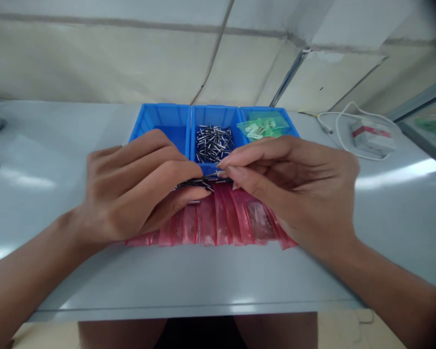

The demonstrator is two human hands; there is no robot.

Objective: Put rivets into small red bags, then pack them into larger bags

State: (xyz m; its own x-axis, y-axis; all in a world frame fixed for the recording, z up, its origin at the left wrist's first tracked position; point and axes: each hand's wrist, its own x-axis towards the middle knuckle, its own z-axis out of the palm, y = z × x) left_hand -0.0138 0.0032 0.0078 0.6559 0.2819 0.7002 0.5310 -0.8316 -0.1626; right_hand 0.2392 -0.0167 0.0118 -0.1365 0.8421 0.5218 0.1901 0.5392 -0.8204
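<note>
My left hand is curled over a small bunch of metal blind rivets, held between thumb and fingers. From the right, my right hand pinches a single rivet between thumb and index finger, close to the left fingertips. Just beyond the hands, the middle blue bin holds a heap of loose rivets. Below both hands lies a row of overlapping red plastic zip bags, partly covered by the hands. One rivet shows beneath my left thumb, over the bags.
A left blue bin shows its bare blue floor, partly hidden by my left hand. Green-tinted bags with pale pieces fill the right bin. At the back right are a white box with a red band and a white cable.
</note>
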